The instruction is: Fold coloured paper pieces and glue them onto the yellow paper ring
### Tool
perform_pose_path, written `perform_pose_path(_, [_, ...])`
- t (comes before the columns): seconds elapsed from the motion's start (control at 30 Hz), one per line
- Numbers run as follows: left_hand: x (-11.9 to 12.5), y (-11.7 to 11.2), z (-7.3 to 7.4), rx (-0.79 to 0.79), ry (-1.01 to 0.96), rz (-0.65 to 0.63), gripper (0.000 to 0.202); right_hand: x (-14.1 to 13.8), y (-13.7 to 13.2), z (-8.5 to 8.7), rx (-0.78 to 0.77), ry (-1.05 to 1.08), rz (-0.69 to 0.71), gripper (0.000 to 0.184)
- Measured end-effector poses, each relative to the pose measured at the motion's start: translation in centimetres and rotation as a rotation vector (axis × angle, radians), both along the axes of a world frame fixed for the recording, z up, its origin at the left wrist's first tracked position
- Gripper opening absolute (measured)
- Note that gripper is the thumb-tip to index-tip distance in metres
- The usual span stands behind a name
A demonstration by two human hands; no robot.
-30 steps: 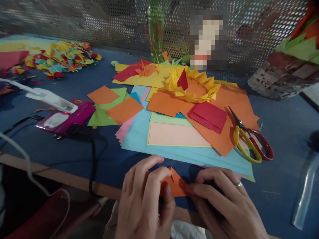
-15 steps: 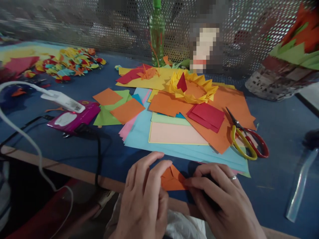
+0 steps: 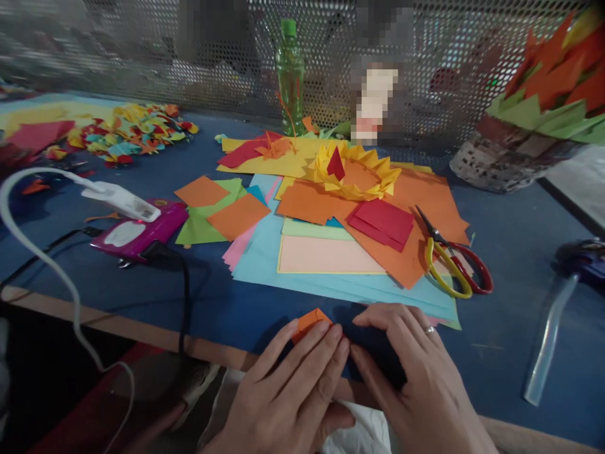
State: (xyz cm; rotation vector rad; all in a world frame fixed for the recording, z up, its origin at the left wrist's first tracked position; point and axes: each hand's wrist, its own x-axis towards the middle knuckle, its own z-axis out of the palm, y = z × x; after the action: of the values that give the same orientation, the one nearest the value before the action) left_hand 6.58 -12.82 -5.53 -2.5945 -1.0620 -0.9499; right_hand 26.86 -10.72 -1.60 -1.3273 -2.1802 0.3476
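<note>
A small folded orange paper (image 3: 309,318) lies at the near edge of the blue table (image 3: 520,252). My left hand (image 3: 293,391) rests flat over it, fingers stretched together and pressing it down, so only its top corner shows. My right hand (image 3: 416,378), with a ring, lies just to the right, fingers bent and tips pressed on the table beside the paper. Whether the right fingers touch the paper is hidden.
Sheets of coloured paper (image 3: 340,252) spread behind my hands, with a yellow paper crown shape (image 3: 354,170), red-and-yellow scissors (image 3: 449,261), a green bottle (image 3: 290,75), a purple device (image 3: 142,230) with cables, a pile of small folded pieces (image 3: 132,129), a basket (image 3: 510,157) and a glue gun (image 3: 562,302).
My left hand went from curled fingers pinching the orange paper to lying flat across it. The paper is now mostly covered. The view shifted slightly upward.
</note>
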Motion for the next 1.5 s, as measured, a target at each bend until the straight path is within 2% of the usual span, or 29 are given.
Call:
perform_pose_path(0.33, [-0.2,-0.3,-0.2,-0.003,-0.015,0.028,0.043,0.5,-0.3,0.0,-0.085,0.042,0.026,0.016])
perform_pose_path(0.53, [-0.1,-0.1,1.1,-0.068,-0.023,0.024,0.041,0.9,-0.6,0.2,-0.107,0.045,0.055,0.025])
perform_pose_path(0.7, [-0.1,-0.3,1.8,-0.076,0.004,0.031,0.042,0.8,-1.4,-0.1,0.020,0.005,0.064,0.030])
perform_pose_path(0.93, [-1.7,-0.2,2.2,-0.121,-0.026,0.036,0.050,-0.8,-2.9,-1.3,0.334,-0.263,0.028,0.035])
perform_pose_path(1.03, [-3.1,0.3,2.5,-0.181,0.091,0.056,0.068,-0.9,-3.2,-1.4,0.360,-0.312,0.032,0.043])
perform_pose_path(1.1, [-3.8,0.5,2.5,-0.216,0.107,0.036,0.073,-0.8,-3.3,-1.5,0.365,-0.322,0.026,0.045])
perform_pose_path(1.23, [-4.5,0.6,2.6,-0.241,0.039,0.003,0.058,-0.9,-3.4,-1.7,0.388,-0.316,0.035,0.043])
perform_pose_path(1.5, [-5.2,0.8,3.2,-0.222,-0.002,0.039,0.056,-2.6,-3.4,-1.3,0.420,-0.257,-0.012,0.042])
